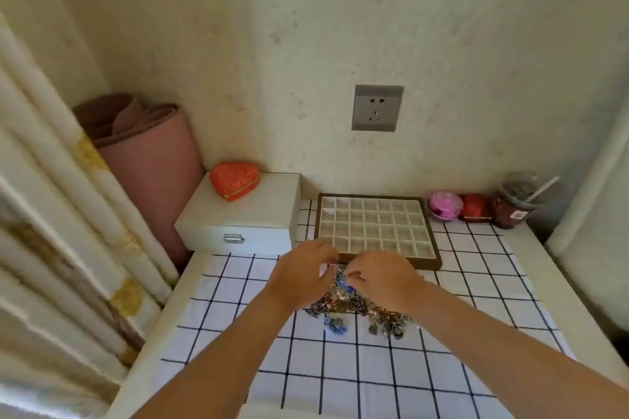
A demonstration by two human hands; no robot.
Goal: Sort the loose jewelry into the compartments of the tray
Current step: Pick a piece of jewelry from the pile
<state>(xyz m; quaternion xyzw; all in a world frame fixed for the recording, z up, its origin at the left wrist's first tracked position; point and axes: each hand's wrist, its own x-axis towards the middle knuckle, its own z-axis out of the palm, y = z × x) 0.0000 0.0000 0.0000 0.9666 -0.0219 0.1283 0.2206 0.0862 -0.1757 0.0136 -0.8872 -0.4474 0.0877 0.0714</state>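
Held left hand (303, 272) and right hand (384, 279) over pile (350, 309), just before tray (431, 231), probably to tease pieces apart. Pinched pile with right fingertips (358, 278); curled left ones, grip unclear.

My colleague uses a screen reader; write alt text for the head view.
The left hand and right hand meet over loose jewelry piled on a blue-checked cloth, on the near side of a compartment tray. A white box bearing an orange heart-shaped case stands at left.
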